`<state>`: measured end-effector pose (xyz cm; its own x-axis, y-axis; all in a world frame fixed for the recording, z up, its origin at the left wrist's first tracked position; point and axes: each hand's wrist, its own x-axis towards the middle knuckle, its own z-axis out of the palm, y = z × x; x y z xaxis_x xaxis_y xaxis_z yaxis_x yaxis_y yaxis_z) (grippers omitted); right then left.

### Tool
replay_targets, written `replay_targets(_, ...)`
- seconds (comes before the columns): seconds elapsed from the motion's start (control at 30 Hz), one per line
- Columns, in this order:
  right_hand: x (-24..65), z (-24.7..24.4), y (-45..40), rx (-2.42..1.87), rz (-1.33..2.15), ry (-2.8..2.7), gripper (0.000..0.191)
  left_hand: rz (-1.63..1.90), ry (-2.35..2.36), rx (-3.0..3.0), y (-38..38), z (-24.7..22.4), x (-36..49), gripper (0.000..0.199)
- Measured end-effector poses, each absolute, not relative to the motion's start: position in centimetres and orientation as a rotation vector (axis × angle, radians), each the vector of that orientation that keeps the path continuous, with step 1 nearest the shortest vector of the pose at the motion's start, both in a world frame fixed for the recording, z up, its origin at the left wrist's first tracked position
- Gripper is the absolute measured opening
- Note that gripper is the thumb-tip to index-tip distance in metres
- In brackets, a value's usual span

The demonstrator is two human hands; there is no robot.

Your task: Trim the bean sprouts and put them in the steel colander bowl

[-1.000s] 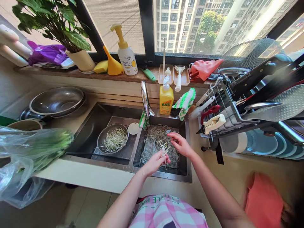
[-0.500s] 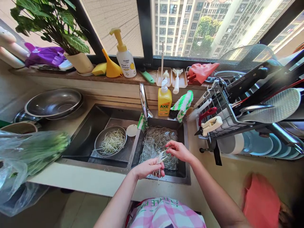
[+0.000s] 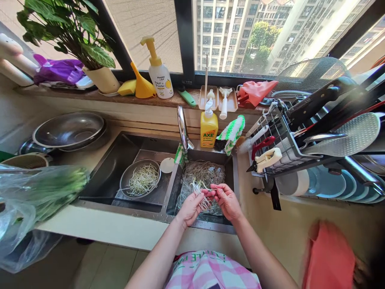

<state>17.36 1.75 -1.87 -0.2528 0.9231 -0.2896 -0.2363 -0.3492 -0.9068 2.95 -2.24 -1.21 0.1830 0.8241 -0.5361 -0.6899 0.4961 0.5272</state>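
Over the right sink basin [image 3: 236, 180], my left hand [image 3: 191, 206] is closed around a small bunch of bean sprouts [image 3: 197, 188], whose pale stems stick out past the fingers. Close beside it, my right hand [image 3: 227, 201] pinches the end of a sprout at the bunch; the fingertips of both hands nearly meet. Beneath them the basin holds a mass of thin brownish strands [image 3: 207, 171] in water, partly hidden by my hands. A round metal strainer bowl [image 3: 122, 186] with more sprouts [image 3: 143, 180] sits in the left basin.
The faucet [image 3: 182, 126] rises behind the divider, near a yellow soap bottle [image 3: 208, 130]. At right stands a dish rack [image 3: 285, 148] with knives and utensils. Bagged greens [image 3: 57, 184] lie on the left counter, with a wok [image 3: 69, 128] behind. A red cloth-like shape [image 3: 329, 257] is lower right.
My hands have come closer together. The left hand has turned and moved slightly up, pointing the bunch forward; the right hand has shifted down to the sprouts' tips.
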Motion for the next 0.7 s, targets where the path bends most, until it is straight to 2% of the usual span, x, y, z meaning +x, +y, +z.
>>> replay_targets(0.2, 16.8, -3.2, 0.9, -1.231, 1.642, -1.125, 0.026, 1.191, 0.97, 0.134, -1.9, -1.4, 3.7, 0.023)
replay_targets(0.4, 17.9, -2.3, 0.9, -1.338, 1.034, -1.73, 0.014, 1.248, 1.143, 0.209, -1.8, -1.8, 3.5, 0.028)
replay_targets(0.53, 18.1, -1.9, 0.8, -1.383, 0.699, -2.086, 0.016, 1.28, 1.243, 0.252, -1.6, -2.2, 3.7, 0.029)
replay_targets(0.7, 17.1, -2.8, 0.5, -1.501, 0.5, -2.17, 0.017, 1.34, 1.292, 0.255, -1.6, -2.5, 4.2, 0.029)
